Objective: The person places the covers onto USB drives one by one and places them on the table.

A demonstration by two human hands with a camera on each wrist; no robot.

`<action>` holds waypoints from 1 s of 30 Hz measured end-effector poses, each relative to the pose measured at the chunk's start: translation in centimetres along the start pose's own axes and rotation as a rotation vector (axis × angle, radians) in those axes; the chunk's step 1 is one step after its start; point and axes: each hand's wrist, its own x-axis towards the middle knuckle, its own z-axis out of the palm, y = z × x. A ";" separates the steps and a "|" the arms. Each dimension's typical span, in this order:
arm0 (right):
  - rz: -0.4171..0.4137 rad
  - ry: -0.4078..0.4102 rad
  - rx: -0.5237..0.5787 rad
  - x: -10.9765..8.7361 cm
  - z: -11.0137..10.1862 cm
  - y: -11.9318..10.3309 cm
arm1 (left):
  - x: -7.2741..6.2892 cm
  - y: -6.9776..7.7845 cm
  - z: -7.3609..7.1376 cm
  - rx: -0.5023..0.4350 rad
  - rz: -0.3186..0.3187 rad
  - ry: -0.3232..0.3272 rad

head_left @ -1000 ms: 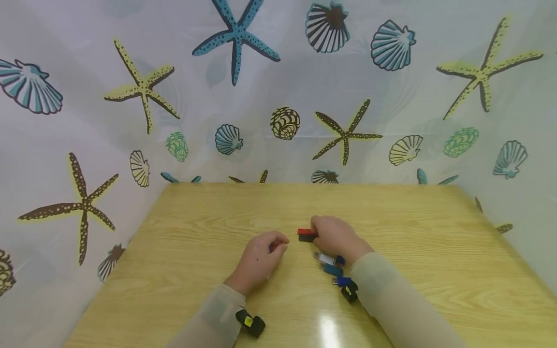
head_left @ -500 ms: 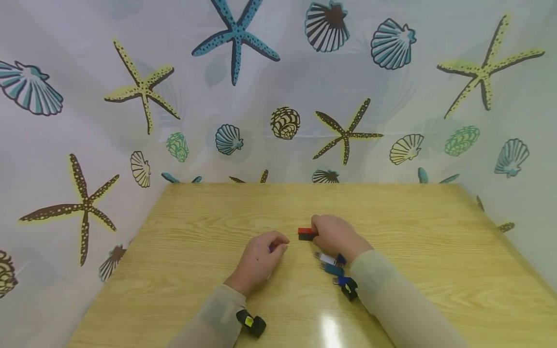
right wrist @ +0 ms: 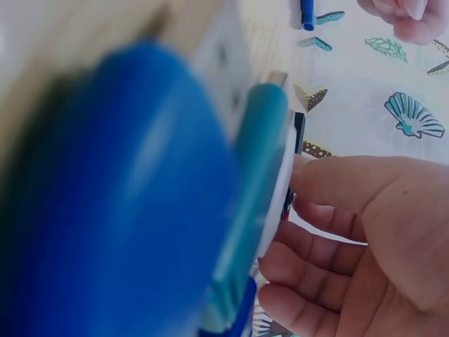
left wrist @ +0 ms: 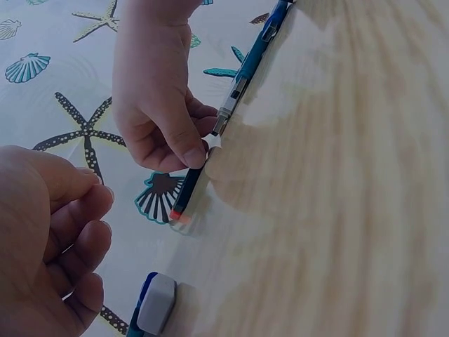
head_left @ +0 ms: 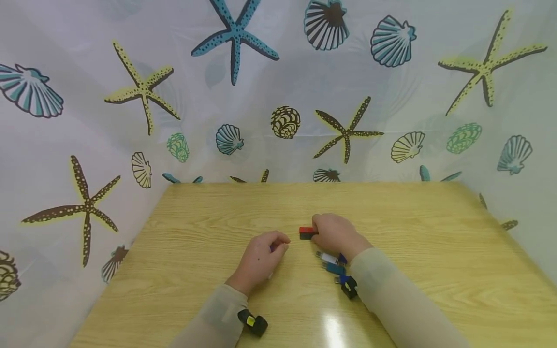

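My right hand (head_left: 337,234) pinches a red-and-black stick (head_left: 306,233) shaped like a USB flash drive, lying on the table; its far part is hidden under the fingers. Beside that wrist lie a white USB stick (head_left: 329,259), a teal one (head_left: 334,268) and a blue one (head_left: 343,279), metal plugs pointing left. My left hand (head_left: 261,256) rests to the left, fingers loosely curled, gripping nothing. A white-and-blue piece (left wrist: 158,303) sits beside it in the left wrist view, mostly hidden in the head view.
The wooden table (head_left: 217,208) ends at a curtain (head_left: 261,87) printed with shells and starfish at the back and sides. Black wrist straps with mounts (head_left: 253,323) sit on both sleeves. A dark blue bit (head_left: 342,259) shows next to the white stick.
The red and black parts of the stick sat slightly offset one second ago and now line up flush under my right hand. The left hand stays in place.
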 end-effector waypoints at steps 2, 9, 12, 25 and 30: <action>0.002 -0.001 -0.002 0.1 0.1 0.1 | 0.0 0.0 0.1 -0.004 -0.009 -0.003; 0.004 -0.003 0.008 0.0 0.2 0.2 | -0.3 0.0 0.2 -0.026 -0.045 -0.011; 0.005 0.004 0.023 -0.2 0.2 0.2 | -0.3 -0.1 0.2 -0.020 -0.056 0.012; 0.006 0.063 0.098 -2.9 -1.6 0.7 | 0.2 -0.6 -0.5 0.091 -0.118 0.137; -0.015 0.067 0.116 -3.9 -2.1 0.7 | 0.2 -0.8 -0.5 0.114 -0.133 0.136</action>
